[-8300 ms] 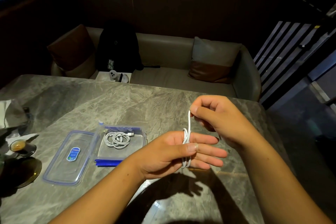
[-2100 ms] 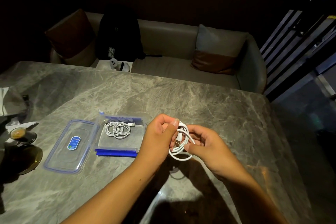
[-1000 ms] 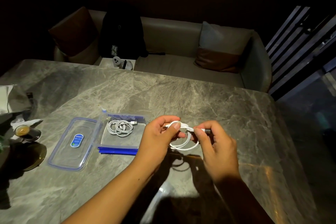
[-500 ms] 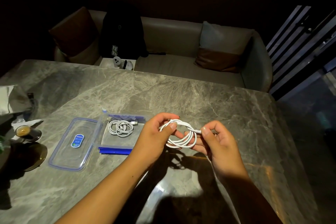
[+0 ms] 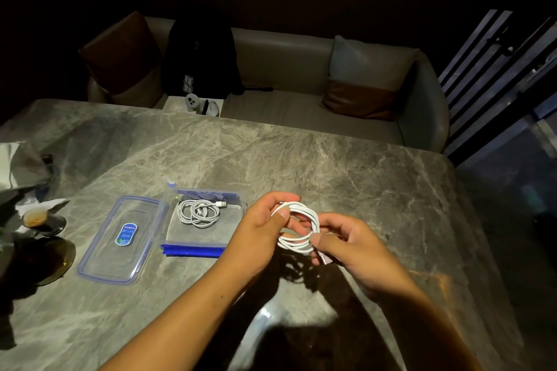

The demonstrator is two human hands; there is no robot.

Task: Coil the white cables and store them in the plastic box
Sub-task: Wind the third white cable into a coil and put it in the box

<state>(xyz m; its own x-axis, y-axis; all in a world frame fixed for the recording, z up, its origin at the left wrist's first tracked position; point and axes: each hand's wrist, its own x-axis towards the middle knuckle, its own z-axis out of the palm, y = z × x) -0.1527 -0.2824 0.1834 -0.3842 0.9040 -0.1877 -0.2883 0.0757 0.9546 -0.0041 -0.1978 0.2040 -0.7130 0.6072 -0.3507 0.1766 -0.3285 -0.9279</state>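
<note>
A coiled white cable (image 5: pixel 304 226) hangs above the marble table between both hands. My left hand (image 5: pixel 259 238) pinches the coil's upper left side with thumb and forefinger. My right hand (image 5: pixel 352 245) grips its lower right side, thumb on the loops, and a cable end shows under the fingers. To the left stands the open clear plastic box (image 5: pixel 211 233) with blue clips. Inside it lies another coiled white cable (image 5: pixel 199 212) with its plug pointing right.
The box's clear lid (image 5: pixel 120 239) with a blue label lies upside down left of the box. A small glass (image 5: pixel 36 217) and a dark plate (image 5: pixel 45 259) sit at the table's left edge. A sofa with cushions and a black bag stands behind the table.
The coil, wound round my left hand's fingers earlier, is now off them and held between both hands. In the last half second my right hand slid down to the coil's lower right.
</note>
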